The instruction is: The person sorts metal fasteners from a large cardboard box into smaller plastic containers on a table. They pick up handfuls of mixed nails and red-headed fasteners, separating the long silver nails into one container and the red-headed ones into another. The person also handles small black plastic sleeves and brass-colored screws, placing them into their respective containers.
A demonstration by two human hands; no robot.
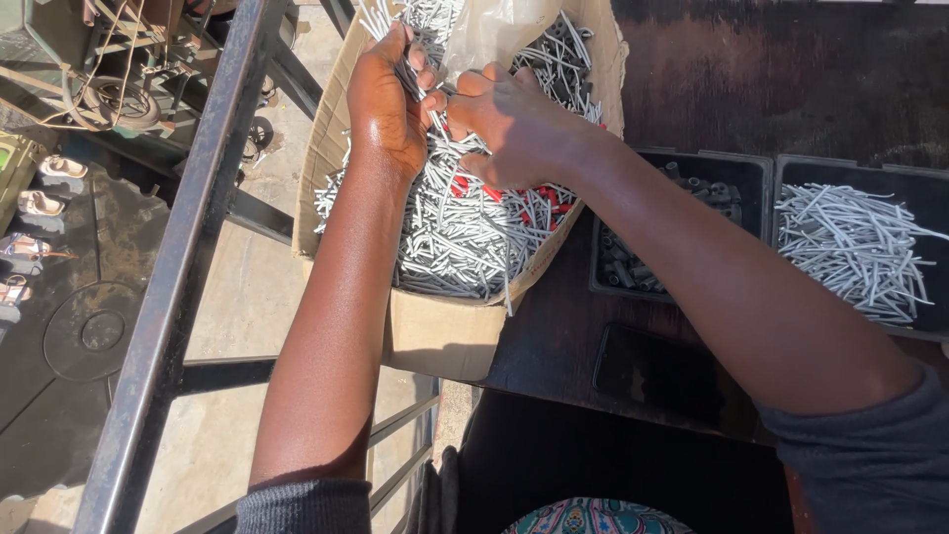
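A cardboard box (435, 331) stands on the left end of a dark table, full of thin grey tube pieces (460, 232) with a few small red pieces (534, 203) among them. My left hand (386, 99) reaches into the box and its fingers are closed around a bunch of the grey pieces. My right hand (514, 124) comes in from the right, just beside the left hand, and pinches grey pieces from the same bunch. A clear plastic bag (494, 30) lies at the back of the box.
Two black trays stand to the right: the nearer tray (751, 168) holds dark small parts, the other tray (924, 183) holds grey tube pieces (850, 247). A dark phone (657, 371) lies on the table (771, 69). A metal rail (178, 267) runs down the left, over a concrete floor.
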